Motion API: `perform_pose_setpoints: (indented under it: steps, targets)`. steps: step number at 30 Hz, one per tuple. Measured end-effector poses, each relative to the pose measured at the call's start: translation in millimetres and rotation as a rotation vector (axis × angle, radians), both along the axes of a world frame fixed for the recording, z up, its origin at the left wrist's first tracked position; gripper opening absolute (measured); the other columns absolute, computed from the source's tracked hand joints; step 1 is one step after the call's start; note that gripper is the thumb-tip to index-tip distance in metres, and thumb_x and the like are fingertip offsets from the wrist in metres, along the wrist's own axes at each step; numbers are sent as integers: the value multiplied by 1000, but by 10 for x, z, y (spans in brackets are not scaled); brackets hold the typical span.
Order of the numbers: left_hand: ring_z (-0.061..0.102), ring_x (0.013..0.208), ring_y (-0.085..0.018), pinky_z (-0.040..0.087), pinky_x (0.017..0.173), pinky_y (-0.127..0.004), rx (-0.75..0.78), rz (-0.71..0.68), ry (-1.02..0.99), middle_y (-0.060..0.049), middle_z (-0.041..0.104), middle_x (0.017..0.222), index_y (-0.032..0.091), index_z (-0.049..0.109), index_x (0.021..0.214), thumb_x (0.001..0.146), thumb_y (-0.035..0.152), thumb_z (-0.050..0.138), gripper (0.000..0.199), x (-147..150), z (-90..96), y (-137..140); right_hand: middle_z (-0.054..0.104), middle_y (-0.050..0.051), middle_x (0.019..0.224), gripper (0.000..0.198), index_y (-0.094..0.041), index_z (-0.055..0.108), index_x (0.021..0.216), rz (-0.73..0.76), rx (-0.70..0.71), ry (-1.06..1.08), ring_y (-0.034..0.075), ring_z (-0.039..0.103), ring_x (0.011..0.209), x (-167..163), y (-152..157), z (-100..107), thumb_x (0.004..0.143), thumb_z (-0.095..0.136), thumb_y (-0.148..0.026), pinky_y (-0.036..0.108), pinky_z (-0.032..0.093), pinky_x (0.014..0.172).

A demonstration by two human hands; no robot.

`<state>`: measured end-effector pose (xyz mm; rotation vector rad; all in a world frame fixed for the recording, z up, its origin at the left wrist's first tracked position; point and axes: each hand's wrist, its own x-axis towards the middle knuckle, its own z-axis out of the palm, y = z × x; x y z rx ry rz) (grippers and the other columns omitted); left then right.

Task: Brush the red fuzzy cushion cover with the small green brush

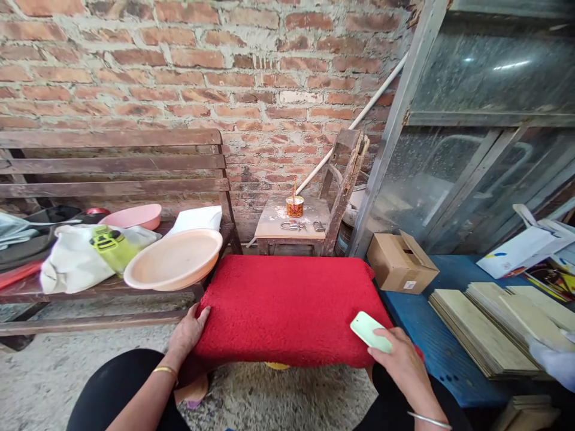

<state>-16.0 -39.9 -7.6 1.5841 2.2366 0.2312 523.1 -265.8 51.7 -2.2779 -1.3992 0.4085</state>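
Observation:
A thick red fleecy cloth (287,299) covers a low bench or table in front of my knees. My left hand (186,332) rests against the cloth's left edge, its visible fingers apart and touching the cloth. Over the front right corner, my right hand (402,359) grips a pale green plastic brush (366,328). The brush has a smooth, rounded back and a small hole at its far end. Its underside is hidden, so I cannot tell whether it touches the cloth.
A wooden bench (112,164) on the left bears a peach basin (173,260), a green bottle (110,245) and bags. Beyond the cloth stands a chair (269,218) with a red tin (294,206) and padlocks. Rightward, a blue table (404,311) bears a carton (399,260), stacked boards (483,332) and another person's gloved hand (550,359).

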Motion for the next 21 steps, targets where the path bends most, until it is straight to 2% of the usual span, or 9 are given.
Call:
perform_pose_setpoints:
  steps: [2, 4, 7, 9, 12, 14, 16, 18, 21]
  targets:
    - [66, 112, -35, 45, 100, -47, 20, 2, 6, -20, 68, 123, 17, 45, 145, 92, 65, 27, 74, 4, 4, -4, 62, 8, 101, 46, -26, 72, 104, -59, -59, -56, 26, 64, 93, 172, -113, -40, 71, 52, -50, 40, 48, 89]
    - [68, 109, -34, 46, 99, -46, 38, 5, 5, -20, 70, 119, 16, 47, 144, 92, 64, 31, 72, 7, 7, -7, 61, 10, 97, 50, -25, 72, 105, -195, -91, -157, 29, 63, 88, 408, -304, -56, 72, 50, -54, 44, 49, 87]
    - [67, 110, -34, 46, 100, -46, 30, 2, -5, -20, 70, 120, 16, 46, 145, 93, 63, 31, 72, 10, 12, -7, 60, 12, 96, 56, -26, 70, 110, -365, -56, -235, 32, 61, 84, 591, -480, -26, 73, 47, -61, 47, 49, 85]
    - [65, 114, -34, 44, 101, -46, 14, 3, -9, -20, 68, 123, 16, 45, 146, 93, 64, 29, 73, 8, 12, -4, 61, 11, 99, 57, -27, 69, 108, -333, 24, -128, 31, 62, 91, 492, -430, 4, 71, 50, -65, 46, 49, 87]
    - [65, 115, -35, 44, 102, -47, 15, 8, -5, -20, 68, 124, 17, 45, 146, 92, 65, 28, 74, -3, -1, 2, 62, 8, 106, 55, -26, 68, 105, -135, 112, 81, 27, 62, 101, 118, -178, 25, 69, 56, -64, 39, 49, 91]
    - [66, 113, -35, 45, 100, -47, 27, 5, -2, -20, 69, 122, 17, 46, 145, 92, 66, 28, 75, -12, -16, 6, 63, 6, 109, 50, -26, 68, 108, 6, 89, 148, 24, 63, 101, -106, -17, 26, 70, 58, -57, 36, 49, 90]
    - [66, 113, -35, 46, 99, -47, 30, 3, 3, -20, 69, 122, 17, 46, 145, 92, 66, 28, 75, -20, -32, 7, 63, 4, 108, 47, -27, 68, 108, 87, 28, 162, 23, 64, 99, -183, 48, 21, 70, 59, -51, 35, 49, 89]
    - [65, 114, -36, 46, 99, -48, 23, 0, 3, -20, 68, 123, 17, 44, 145, 92, 66, 27, 75, -22, -42, 4, 64, 5, 106, 46, -27, 69, 105, 42, -31, 134, 24, 65, 97, -82, -11, 15, 68, 58, -53, 37, 50, 89]
    - [64, 116, -36, 44, 100, -48, 11, -4, -7, -21, 67, 126, 16, 43, 146, 92, 66, 25, 75, -11, -44, -4, 65, 9, 102, 52, -28, 71, 103, -192, -101, 48, 29, 66, 92, 269, -253, 32, 69, 53, -63, 43, 51, 85]
